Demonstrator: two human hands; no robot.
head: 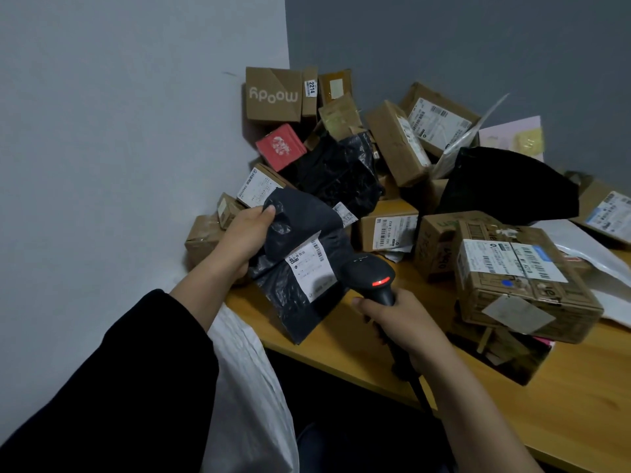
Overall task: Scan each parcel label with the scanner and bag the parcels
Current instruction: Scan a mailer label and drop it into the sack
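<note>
Black sleeve (102, 387) near left. Left hand (244, 235) grips black parcel (300, 220), right hand (406, 326) wraps scanner (370, 273) handle. Wooden table (358, 346) against grey walls (136, 97); far boxes (396, 141) overlap, partly hidden.

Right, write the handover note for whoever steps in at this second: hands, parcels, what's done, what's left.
Left hand grips the top of a black mailer, held at the near edge of the table, with its label facing up.
Right hand grips the scanner by its handle, head close to that label, red light on.
White bag hangs below the left forearm, beside the table; contents not visible.
Done: cannot tell whether this scan registered.
Left: bag this mailer, then scan and bag the pile of parcels by the wall corner.
</note>
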